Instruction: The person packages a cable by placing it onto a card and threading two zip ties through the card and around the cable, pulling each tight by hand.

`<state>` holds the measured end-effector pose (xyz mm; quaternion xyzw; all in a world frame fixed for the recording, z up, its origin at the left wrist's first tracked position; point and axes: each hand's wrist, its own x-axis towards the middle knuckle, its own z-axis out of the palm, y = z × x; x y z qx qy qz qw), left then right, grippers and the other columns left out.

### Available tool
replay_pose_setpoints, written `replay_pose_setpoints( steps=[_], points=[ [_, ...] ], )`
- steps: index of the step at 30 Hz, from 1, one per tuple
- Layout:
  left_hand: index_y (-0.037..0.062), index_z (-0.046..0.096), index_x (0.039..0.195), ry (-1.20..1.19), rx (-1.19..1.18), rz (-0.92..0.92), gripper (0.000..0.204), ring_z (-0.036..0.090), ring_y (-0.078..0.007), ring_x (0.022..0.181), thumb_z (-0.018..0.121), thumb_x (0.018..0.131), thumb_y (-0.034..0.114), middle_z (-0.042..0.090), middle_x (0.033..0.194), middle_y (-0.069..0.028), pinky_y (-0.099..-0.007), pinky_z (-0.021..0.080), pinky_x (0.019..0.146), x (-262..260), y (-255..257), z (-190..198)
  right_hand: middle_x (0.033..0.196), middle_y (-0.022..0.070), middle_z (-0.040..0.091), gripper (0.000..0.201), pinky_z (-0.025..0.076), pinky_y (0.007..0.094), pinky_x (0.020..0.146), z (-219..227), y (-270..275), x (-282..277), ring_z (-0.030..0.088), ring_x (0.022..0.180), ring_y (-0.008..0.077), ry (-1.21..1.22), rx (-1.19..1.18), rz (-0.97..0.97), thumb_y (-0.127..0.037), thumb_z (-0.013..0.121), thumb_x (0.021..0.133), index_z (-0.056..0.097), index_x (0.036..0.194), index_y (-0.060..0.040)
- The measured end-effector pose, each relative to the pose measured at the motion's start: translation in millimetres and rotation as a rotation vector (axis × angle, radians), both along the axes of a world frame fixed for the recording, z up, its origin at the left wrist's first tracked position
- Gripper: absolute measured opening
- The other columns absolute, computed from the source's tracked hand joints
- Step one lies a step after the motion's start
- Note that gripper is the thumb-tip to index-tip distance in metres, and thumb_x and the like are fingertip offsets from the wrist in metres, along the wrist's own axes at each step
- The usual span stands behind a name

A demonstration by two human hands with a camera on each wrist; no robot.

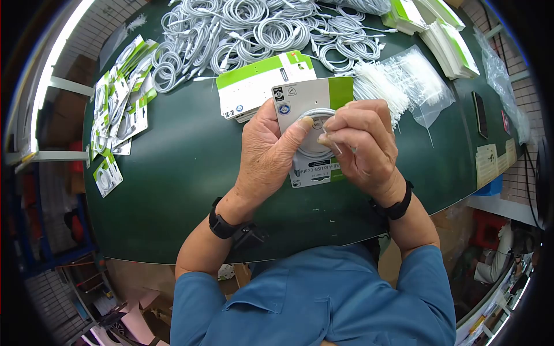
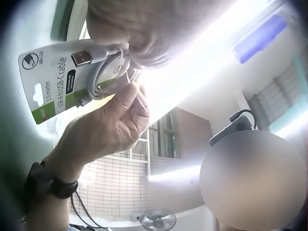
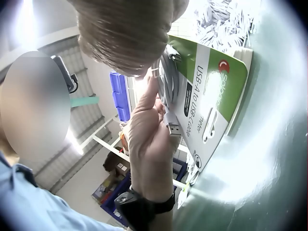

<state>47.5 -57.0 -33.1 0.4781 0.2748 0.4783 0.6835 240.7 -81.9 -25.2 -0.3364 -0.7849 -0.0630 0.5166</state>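
A white and green card (image 1: pixel 303 95) is gripped by the left hand (image 1: pixel 259 150), its thumb pressing on a coiled white cable (image 1: pixel 314 153) at the card's face. The right hand (image 1: pixel 366 144) pinches a thin white tie (image 1: pixel 334 145) beside the coil. In the left wrist view, the right hand (image 2: pixel 110 120) has thumb and finger together at the tie, near a USB plug (image 2: pixel 83 58) lying against the card (image 2: pixel 43 86). From the right wrist, the left hand (image 3: pixel 151 139) shows behind the coil (image 3: pixel 168 79), and the card (image 3: pixel 204 101) stands tilted.
Many coiled cables (image 1: pixel 248 29) lie across the table's far side. A stack of cards (image 1: pixel 248 86) sits behind the hands, with white ties (image 1: pixel 381 86) to its right. Carded cables (image 1: pixel 118 104) are heaped at left; more card stacks (image 1: pixel 450 49) and a phone (image 1: pixel 479 115) are at right.
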Motion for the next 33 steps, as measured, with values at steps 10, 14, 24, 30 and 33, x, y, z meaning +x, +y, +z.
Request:
replay_pose_setpoints(
  steps=[10, 14, 24, 30, 33],
  points=[
    [-0.0033, 0.06, 0.137, -0.075, -0.067, 0.008, 0.036, 0.071, -0.0144, 0.109, 0.067, 0.104, 0.008, 0.074, 0.125, -0.0124, -0.0306, 0.058, 0.095, -1, -2, -3, 0.106, 0.0071, 0.076, 0.028, 0.053, 0.0346, 0.066, -4, -14, -8, 0.069, 0.077, 0.023, 0.098, -0.1, 0.163, -0.002, 0.082, 0.083, 0.065, 0.103, -0.0112],
    [-0.0036, 0.06, 0.138, -0.081, -0.067, 0.008, 0.036, 0.07, -0.0147, 0.109, 0.068, 0.104, 0.008, 0.074, 0.124, -0.0122, -0.0306, 0.058, 0.096, -1, -3, -1, 0.107, 0.0089, 0.077, 0.027, 0.056, 0.0354, 0.067, -4, -16, -7, 0.07, 0.077, 0.0246, 0.133, -0.143, 0.176, -0.001, 0.081, 0.086, 0.063, 0.103, -0.0121],
    [-0.0035, 0.06, 0.137, -0.08, -0.057, 0.03, 0.036, 0.07, -0.0141, 0.108, 0.068, 0.104, 0.008, 0.074, 0.123, -0.0119, -0.0303, 0.058, 0.095, 1, -4, 0, 0.109, 0.0112, 0.078, 0.029, 0.059, 0.0357, 0.07, 0, -18, -5, 0.074, 0.083, 0.0266, 0.124, -0.206, 0.216, 0.001, 0.081, 0.087, 0.061, 0.103, -0.0115],
    [-0.0039, 0.061, 0.136, -0.083, -0.083, 0.03, 0.034, 0.071, -0.0141, 0.107, 0.067, 0.103, 0.006, 0.075, 0.122, -0.012, -0.0306, 0.058, 0.095, 2, -4, -5, 0.104, 0.014, 0.077, 0.03, 0.062, 0.0366, 0.072, -7, -14, -9, 0.076, 0.086, 0.0276, 0.16, -0.153, 0.214, 0.007, 0.079, 0.086, 0.064, 0.108, -0.0055],
    [-0.0039, 0.062, 0.134, -0.073, -0.078, 0.022, 0.032, 0.071, -0.0135, 0.106, 0.067, 0.103, 0.005, 0.075, 0.121, -0.012, -0.0302, 0.059, 0.093, 3, -5, -6, 0.102, 0.014, 0.077, 0.032, 0.062, 0.0353, 0.072, -7, -12, -6, 0.076, 0.086, 0.027, 0.126, -0.129, 0.159, 0.01, 0.079, 0.086, 0.066, 0.111, -0.0035]
  ],
)
